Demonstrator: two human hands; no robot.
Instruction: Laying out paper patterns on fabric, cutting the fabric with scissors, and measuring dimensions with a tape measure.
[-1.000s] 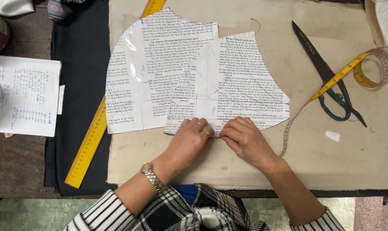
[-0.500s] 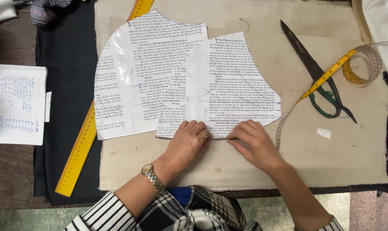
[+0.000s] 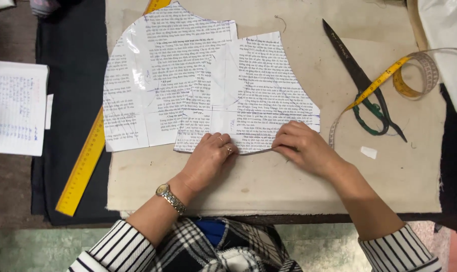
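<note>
Paper pattern piece: the printed-paper pattern piece (image 3: 258,95), curved along its top and right side, lies flat on the beige cloth (image 3: 268,181), near the middle of the cloth; both hands press on its lower edge.
Left hand: the left hand (image 3: 208,157) lies palm down, fingers flat and close together on the lower left corner of that pattern piece; it grips nothing. A ring shows on one finger and a metal wristwatch (image 3: 169,197) sits on the wrist.
Right hand: the right hand (image 3: 304,147) rests on the lower right part of the same pattern piece, fingers bent and pressing down at the paper's bottom edge, which lifts slightly between the two hands; whether it pinches the edge cannot be told.
Second pattern piece: a larger printed-paper piece (image 3: 153,80) lies to the left of the first pattern piece, tucked partly under it.
Yellow ruler: a long yellow ruler (image 3: 82,171) lies slantwise left of the pattern piece, running under the larger paper.
Black fabric: a dark sheet (image 3: 72,60) lies farther left, under the ruler.
Notebook page: a handwritten sheet (image 3: 14,113) lies beyond the black fabric, well apart from the pattern piece.
Scissors: black scissors (image 3: 362,83) with green-wrapped handles lie right of the pattern piece on the cloth.
Tape measure: a yellow tape measure (image 3: 414,75) curls right of the scissors, its strip crossing them.
</note>
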